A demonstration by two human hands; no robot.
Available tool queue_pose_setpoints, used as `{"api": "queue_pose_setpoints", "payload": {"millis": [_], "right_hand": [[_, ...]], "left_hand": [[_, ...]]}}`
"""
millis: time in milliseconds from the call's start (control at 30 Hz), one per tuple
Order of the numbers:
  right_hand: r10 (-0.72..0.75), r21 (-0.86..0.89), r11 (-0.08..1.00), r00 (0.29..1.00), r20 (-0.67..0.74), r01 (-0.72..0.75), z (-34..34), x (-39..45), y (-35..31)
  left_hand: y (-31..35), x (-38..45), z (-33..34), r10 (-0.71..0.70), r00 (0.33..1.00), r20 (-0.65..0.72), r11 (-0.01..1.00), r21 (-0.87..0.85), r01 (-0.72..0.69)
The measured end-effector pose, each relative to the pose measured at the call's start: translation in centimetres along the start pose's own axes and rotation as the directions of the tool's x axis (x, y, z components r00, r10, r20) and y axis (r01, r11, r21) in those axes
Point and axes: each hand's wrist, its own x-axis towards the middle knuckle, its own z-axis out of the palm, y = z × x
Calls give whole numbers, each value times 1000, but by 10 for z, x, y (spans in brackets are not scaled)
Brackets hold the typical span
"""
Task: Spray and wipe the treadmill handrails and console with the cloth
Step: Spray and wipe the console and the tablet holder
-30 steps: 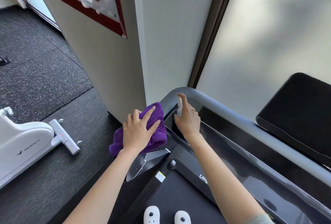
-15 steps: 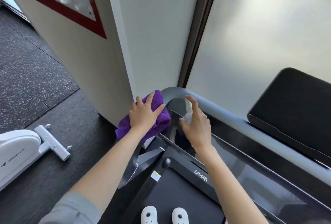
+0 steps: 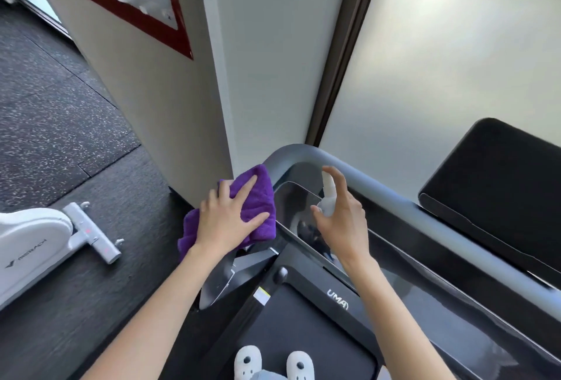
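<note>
Fingers on cloth and sprayer at treadmill corner.
Left hand [image 3: 226, 221], fingers spread flat, presses purple terry cloth [image 3: 258, 197] on grey handrail [image 3: 376, 185]; right hand [image 3: 343, 221] grips small white spray bottle [image 3: 328, 197] over glossy black console [image 3: 297, 206].

One wide-angle head-worn view looks steeply down and forward from close above the treadmill console [image 3: 349, 246], taking in both forearms, the floor [image 3: 60, 124] at left and the wall ahead.

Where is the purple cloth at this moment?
In the head view, the purple cloth sits left of centre, pressed under the left hand at the treadmill's curved grey handrail corner, just left of the glossy console.
</note>
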Motion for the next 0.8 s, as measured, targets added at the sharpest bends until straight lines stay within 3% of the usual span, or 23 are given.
{"api": "queue_pose_setpoints", "payload": {"millis": [233, 433, 600, 700, 800], "right_hand": [[43, 111, 993, 999, 7, -44, -3, -6, 15], [78, 99, 992, 997, -2, -77, -14, -13, 29], [88, 120, 989, 996, 11, -89, -22, -11, 23], [81, 134, 988, 997, 11, -81, -22, -11, 15], [71, 156, 985, 997, 8, -72, -19, -9, 10]], "left_hand": [[16, 15, 16, -25, 998, -52, 953, 299, 39], [50, 100, 19, -19, 999, 39, 994, 107, 15], [54, 131, 8, -5, 963, 270, 993, -111, 36], [35, 90, 0, -15, 974, 228, 991, -129, 46], [13, 36, -1, -11, 997, 78, 999, -46, 15]]}}
